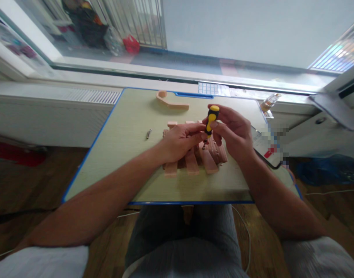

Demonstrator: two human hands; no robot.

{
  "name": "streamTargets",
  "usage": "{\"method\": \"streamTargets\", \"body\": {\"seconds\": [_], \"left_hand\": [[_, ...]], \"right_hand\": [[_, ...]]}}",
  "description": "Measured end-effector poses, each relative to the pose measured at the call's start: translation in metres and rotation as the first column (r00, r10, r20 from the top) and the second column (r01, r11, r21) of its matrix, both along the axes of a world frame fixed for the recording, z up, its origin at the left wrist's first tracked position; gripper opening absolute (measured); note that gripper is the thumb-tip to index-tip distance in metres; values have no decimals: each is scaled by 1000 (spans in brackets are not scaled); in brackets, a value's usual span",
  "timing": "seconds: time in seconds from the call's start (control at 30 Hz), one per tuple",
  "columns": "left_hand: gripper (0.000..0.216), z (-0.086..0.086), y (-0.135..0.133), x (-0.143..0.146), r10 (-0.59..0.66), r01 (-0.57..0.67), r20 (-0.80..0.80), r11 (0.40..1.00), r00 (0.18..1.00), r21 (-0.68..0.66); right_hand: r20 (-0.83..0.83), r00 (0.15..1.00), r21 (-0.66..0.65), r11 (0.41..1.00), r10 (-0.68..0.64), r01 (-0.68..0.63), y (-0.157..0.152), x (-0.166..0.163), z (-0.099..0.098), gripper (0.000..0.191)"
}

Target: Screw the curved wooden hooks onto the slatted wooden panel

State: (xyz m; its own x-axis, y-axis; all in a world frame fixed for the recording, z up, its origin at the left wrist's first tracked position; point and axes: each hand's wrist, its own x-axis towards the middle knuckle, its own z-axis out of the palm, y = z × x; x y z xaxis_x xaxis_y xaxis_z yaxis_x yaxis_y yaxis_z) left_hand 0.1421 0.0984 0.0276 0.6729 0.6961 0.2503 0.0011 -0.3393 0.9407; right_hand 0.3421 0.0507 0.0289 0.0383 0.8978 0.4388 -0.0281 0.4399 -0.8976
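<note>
My right hand (pixel 235 133) grips the yellow and black handle of a screwdriver (pixel 213 115), which stands nearly upright with its tip down. At the handle's lower end, the thumb and fingers of my left hand (pixel 179 142) close around the shaft area. Below the tip, a small screw (pixel 204 146) shows at a wooden slat (pixel 208 162). That slat belongs to a wooden assembly of crosswise slats over darker reddish-brown pieces (pixel 219 150). My left hand rests across the assembly and hides part of it.
A hooked wooden piece (pixel 172 103) lies at the back of the blue-edged table (pixel 116 154). Loose screws (pixel 148 134) lie left of the assembly. A tablet-like device (pixel 265 148) sits at the right edge. Behind stand a window sill and a radiator (pixel 43 116).
</note>
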Motion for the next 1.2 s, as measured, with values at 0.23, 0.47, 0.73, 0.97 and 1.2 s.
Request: {"method": "streamTargets", "body": {"seconds": [0.23,0.47,0.73,0.97,1.2], "left_hand": [[44,-7,1,1,-7,7,10,998,1000,-63],[44,-3,-3,0,2,-1,13,996,1000,-85],[48,1,-2,0,2,-3,-43,1000,999,-1],[41,-1,-1,-1,-7,6,-17,999,1000,-43],[40,2,-2,-1,-25,24,-29,1000,999,-10]], "right_hand": [[6,1000,51,999,-21,20,0,-8,-5,46],[22,998,37,998,-57,56,1,-6,-6,46],[-24,998,19,998,-65,66,-2,4,4,34],[-33,999,-26,1000,11,-11,0,2,3,37],[-35,999,-39,999,-13,11,0,-2,0,46]]}}
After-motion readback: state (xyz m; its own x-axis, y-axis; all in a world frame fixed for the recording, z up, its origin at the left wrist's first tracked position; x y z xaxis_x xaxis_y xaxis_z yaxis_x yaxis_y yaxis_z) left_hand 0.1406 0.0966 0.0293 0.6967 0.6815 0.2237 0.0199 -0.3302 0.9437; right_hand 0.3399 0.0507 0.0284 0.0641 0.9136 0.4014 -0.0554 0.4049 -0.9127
